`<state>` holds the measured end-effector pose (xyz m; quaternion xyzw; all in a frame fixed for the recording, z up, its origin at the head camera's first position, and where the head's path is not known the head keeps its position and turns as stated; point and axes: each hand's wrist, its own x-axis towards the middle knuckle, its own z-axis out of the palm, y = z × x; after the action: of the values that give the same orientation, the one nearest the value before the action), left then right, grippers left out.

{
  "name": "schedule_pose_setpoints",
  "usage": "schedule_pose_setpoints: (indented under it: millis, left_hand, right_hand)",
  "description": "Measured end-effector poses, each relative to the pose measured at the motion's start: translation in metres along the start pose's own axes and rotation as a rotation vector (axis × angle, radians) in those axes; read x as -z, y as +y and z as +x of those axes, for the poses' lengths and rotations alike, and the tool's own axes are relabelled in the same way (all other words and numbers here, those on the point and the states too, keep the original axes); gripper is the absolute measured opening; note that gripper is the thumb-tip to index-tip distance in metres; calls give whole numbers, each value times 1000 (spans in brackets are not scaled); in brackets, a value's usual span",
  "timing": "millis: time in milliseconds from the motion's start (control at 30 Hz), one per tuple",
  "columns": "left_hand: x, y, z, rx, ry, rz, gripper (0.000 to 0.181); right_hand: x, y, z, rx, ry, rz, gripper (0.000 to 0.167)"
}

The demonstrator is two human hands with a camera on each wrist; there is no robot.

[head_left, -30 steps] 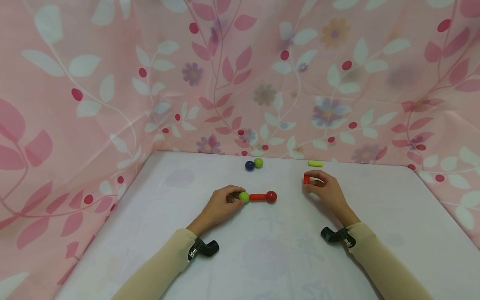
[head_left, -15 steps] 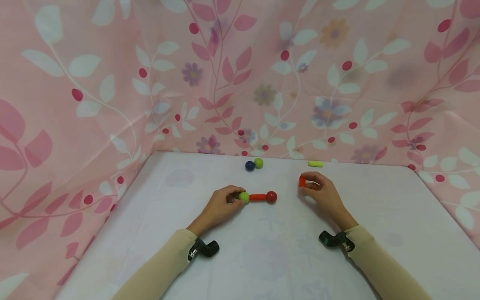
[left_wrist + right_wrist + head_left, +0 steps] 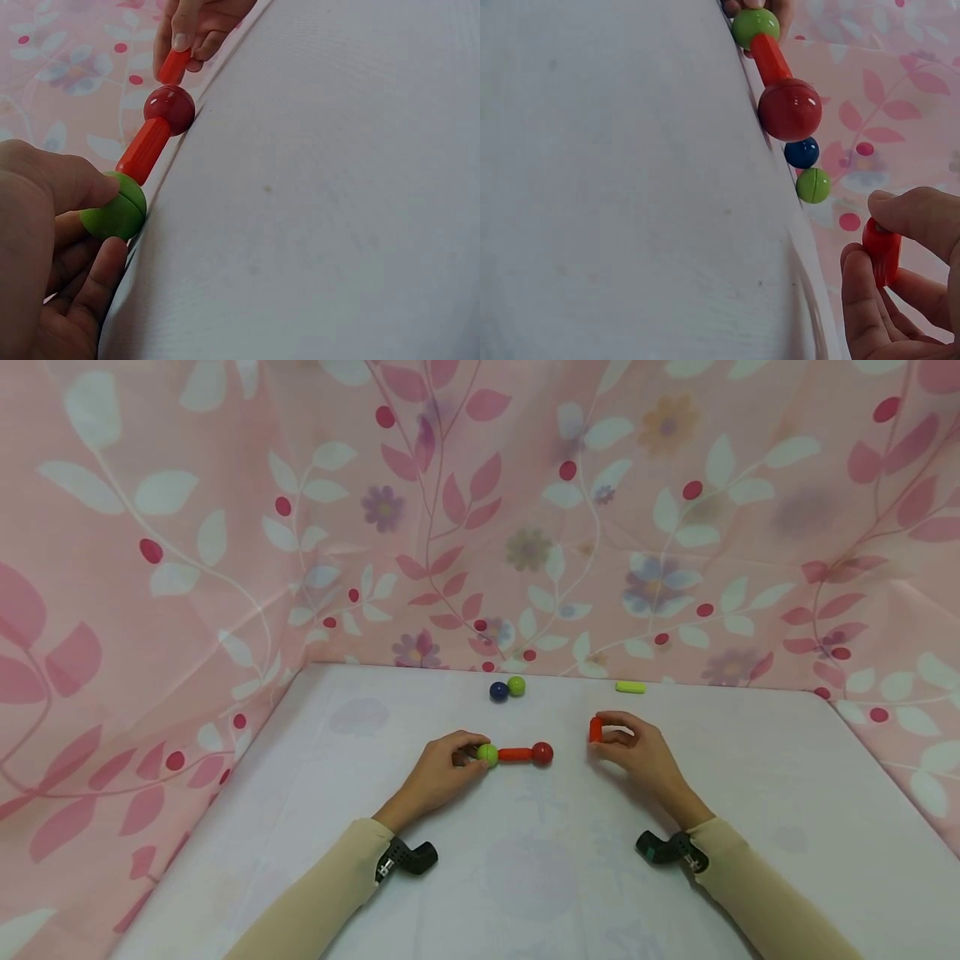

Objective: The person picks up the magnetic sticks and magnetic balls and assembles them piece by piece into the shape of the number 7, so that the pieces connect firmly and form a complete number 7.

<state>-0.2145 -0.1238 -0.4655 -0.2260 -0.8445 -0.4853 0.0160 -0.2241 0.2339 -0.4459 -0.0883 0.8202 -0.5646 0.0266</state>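
My left hand (image 3: 442, 772) pinches a green ball (image 3: 120, 210) between thumb and fingers. That ball is joined to a red stick (image 3: 515, 754), whose other end meets a dark red ball (image 3: 542, 753); the joined piece lies in a row on the table. To its right, my right hand (image 3: 641, 747) holds a second red stick (image 3: 883, 251) by its two ends, thumb on one and fingers on the other. A gap separates this stick from the dark red ball in the head view.
Farther back on the white table (image 3: 480, 877) a dark blue ball (image 3: 498, 692) and a loose green ball (image 3: 517, 686) sit side by side. A yellow-green stick (image 3: 631, 687) lies near the back edge. Pink floral cloth (image 3: 465, 527) hangs behind.
My right hand has moved left and slightly nearer with the red stick, closing some of the distance to the dark red ball. The left hand and the joined piece have stayed put.
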Motion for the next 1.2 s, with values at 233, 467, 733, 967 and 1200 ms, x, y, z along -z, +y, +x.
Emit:
schedule_pose_setpoints:
  millis: [233, 467, 733, 967, 1200]
  left_hand:
    - [-1, 0, -1, -3, 5, 0, 33]
    - [-3, 1, -1, -6, 6, 10, 35]
    - [-1, 0, 0, -20, 13, 19, 35]
    - [0, -2, -1, -25, 4, 8, 35]
    - [0, -4, 1, -32, 4, 7, 36]
  right_hand:
    - [-8, -3, -7, 5, -27, 34, 53]
    - [-16, -3, -14, 38, -51, 58, 51]
    - [-22, -2, -15, 68, -72, 88, 50]
    - [-28, -5, -16, 60, -96, 50, 52]
    - [-31, -10, -19, 52, -76, -2, 53]
